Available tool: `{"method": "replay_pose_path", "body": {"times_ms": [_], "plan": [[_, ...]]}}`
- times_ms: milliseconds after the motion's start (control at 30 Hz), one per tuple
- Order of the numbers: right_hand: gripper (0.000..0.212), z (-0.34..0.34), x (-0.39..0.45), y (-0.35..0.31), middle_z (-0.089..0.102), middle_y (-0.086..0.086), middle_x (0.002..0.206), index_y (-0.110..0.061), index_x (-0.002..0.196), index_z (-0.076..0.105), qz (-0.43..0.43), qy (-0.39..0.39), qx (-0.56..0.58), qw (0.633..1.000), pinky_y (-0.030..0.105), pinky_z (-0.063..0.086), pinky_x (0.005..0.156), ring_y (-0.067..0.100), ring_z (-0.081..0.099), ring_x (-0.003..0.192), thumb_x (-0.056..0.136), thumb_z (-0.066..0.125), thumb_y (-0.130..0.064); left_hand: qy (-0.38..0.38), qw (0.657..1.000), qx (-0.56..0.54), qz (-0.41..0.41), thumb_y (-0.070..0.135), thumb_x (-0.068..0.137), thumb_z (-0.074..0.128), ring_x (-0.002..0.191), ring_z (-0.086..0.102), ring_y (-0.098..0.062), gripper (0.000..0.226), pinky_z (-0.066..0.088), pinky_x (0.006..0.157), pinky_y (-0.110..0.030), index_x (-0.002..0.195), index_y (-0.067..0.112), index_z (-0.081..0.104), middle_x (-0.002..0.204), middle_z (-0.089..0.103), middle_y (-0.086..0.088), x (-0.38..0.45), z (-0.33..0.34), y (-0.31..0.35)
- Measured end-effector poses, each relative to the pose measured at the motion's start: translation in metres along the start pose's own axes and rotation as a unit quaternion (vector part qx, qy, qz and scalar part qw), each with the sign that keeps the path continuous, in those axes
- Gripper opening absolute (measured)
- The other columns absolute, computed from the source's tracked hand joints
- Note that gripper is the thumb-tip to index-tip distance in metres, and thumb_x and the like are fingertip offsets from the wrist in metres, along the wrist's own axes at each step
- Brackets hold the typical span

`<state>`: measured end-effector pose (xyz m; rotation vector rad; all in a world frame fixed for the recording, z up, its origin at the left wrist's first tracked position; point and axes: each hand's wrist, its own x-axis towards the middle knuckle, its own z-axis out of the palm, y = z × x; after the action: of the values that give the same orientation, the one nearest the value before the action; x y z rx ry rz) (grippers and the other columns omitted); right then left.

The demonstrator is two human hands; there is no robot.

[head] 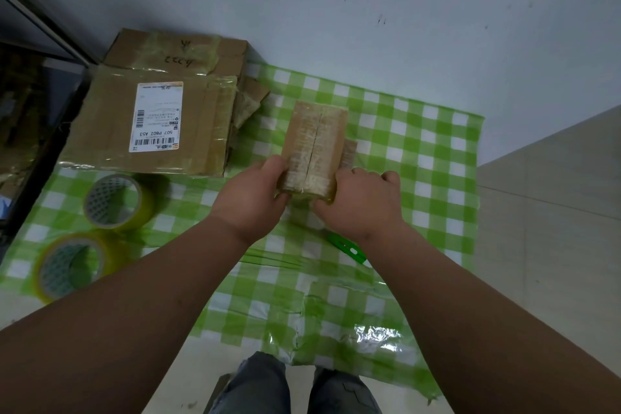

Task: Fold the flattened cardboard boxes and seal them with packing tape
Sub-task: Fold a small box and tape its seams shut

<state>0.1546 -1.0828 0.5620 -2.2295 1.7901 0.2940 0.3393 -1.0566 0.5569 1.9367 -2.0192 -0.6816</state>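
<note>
Partly hidden, small box (314, 141), near end gripped by both hands (250, 193) (361, 202), green cutter (347, 247) under right wrist

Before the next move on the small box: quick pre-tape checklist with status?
1. Small brown cardboard box gripped at its near end by left hand and right hand: ok.
2. Top flaps closed, centre seam showing: ok.
3. New tape over that seam: cannot tell; old clear tape glares.
4. Two yellowish packing tape rolls on the green checked plastic sheet, left of the arms: ok.
5. Green cutter, partly under the right forearm: ok.
6. A hand free to take tape: not ok.
</note>
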Motion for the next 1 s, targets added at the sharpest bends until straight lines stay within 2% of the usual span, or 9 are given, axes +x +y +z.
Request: {"method": "replay_pose_path", "body": {"times_ms": [67,233,300,400,500,567,767,900,1000], "plan": [[0.07,-0.001,0.001,-0.002,0.063,0.0,0.097,-0.02,0.103,0.059,0.008,-0.003,0.009,1.0,0.048,0.028,0.094,0.023,0.059,0.09,0.074,0.034,-0.078,0.009,1.0,0.01,-0.01,0.02,0.082,0.071,0.076,0.06,-0.031,0.033,0.033,0.059,-0.03,0.108,0.017,0.052,0.088,0.057,-0.003,-0.001,0.001,0.003],[0.068,0.0,0.003,-0.009,0.065,0.001,0.096,-0.02,0.103,0.059,0.02,0.007,-0.011,1.0,0.049,0.029,0.097,0.023,0.061,0.089,0.081,0.035,-0.08,0.012,0.999,0.028,-0.037,0.02,0.084,0.068,0.072,0.058,-0.029,0.034,0.035,0.057,-0.031,0.114,0.017,0.053,0.091,0.064,-0.008,-0.002,0.001,0.01],[0.067,0.0,0.002,-0.006,0.065,0.001,0.099,-0.02,0.106,0.06,0.012,0.003,-0.005,1.0,0.049,0.028,0.099,0.023,0.061,0.093,0.082,0.037,-0.079,0.006,0.999,0.015,-0.035,0.02,0.086,0.069,0.077,0.062,-0.03,0.036,0.039,0.059,-0.031,0.12,0.017,0.055,0.094,0.067,-0.008,-0.004,0.0,0.007],[0.06,-0.003,0.004,0.006,0.057,-0.001,0.098,-0.021,0.108,0.058,-0.023,-0.04,0.031,0.998,0.047,0.025,0.097,0.021,0.054,0.093,0.082,0.042,-0.073,-0.011,0.998,-0.054,-0.035,0.017,0.088,0.067,0.094,0.069,-0.022,0.047,0.053,0.077,-0.032,0.134,0.022,0.058,0.112,0.072,-0.002,-0.007,-0.008,-0.002],[0.042,-0.006,0.008,0.012,0.052,-0.003,0.093,-0.023,0.101,0.054,-0.042,-0.075,0.049,0.995,0.046,0.025,0.095,0.02,0.052,0.089,0.086,0.046,-0.061,-0.039,0.996,-0.073,-0.033,0.011,0.091,0.06,0.107,0.067,-0.02,0.052,0.054,0.091,-0.035,0.141,0.026,0.054,0.126,0.068,0.0,-0.006,-0.015,-0.01],[0.031,-0.006,0.008,0.01,0.052,-0.003,0.09,-0.025,0.093,0.048,-0.034,-0.062,0.046,0.996,0.046,0.025,0.097,0.021,0.055,0.089,0.087,0.046,-0.055,-0.044,0.997,-0.066,-0.026,0.009,0.093,0.059,0.115,0.064,-0.023,0.051,0.052,0.095,-0.035,0.141,0.025,0.053,0.13,0.066,-0.001,-0.004,-0.016,-0.011],[0.029,0.002,-0.001,0.001,0.046,-0.005,0.08,-0.025,0.083,0.043,-0.004,0.007,0.039,0.999,0.046,0.029,0.095,0.02,0.053,0.077,0.088,0.046,-0.054,-0.024,0.997,-0.065,-0.029,0.011,0.095,0.06,0.112,0.065,-0.027,0.048,0.053,0.093,-0.039,0.141,0.023,0.054,0.126,0.068,-0.005,-0.007,-0.013,-0.007],[0.033,0.002,0.001,0.0,0.052,-0.003,0.085,-0.025,0.087,0.047,0.001,-0.004,0.036,0.999,0.046,0.029,0.095,0.022,0.058,0.083,0.089,0.046,-0.058,-0.012,0.998,-0.051,-0.044,0.01,0.095,0.059,0.106,0.066,-0.032,0.049,0.054,0.085,-0.042,0.142,0.021,0.051,0.119,0.071,-0.009,-0.008,-0.01,-0.001],[0.039,0.001,0.003,0.002,0.049,-0.004,0.087,-0.025,0.089,0.046,-0.003,-0.03,0.039,0.999,0.045,0.028,0.094,0.021,0.054,0.086,0.086,0.046,-0.064,0.019,0.989,-0.09,-0.118,0.009,0.094,0.06,0.107,0.066,-0.032,0.043,0.051,0.082,-0.038,0.135,0.012,0.048,0.118,0.071,-0.01,-0.013,-0.004,0.006]]}}
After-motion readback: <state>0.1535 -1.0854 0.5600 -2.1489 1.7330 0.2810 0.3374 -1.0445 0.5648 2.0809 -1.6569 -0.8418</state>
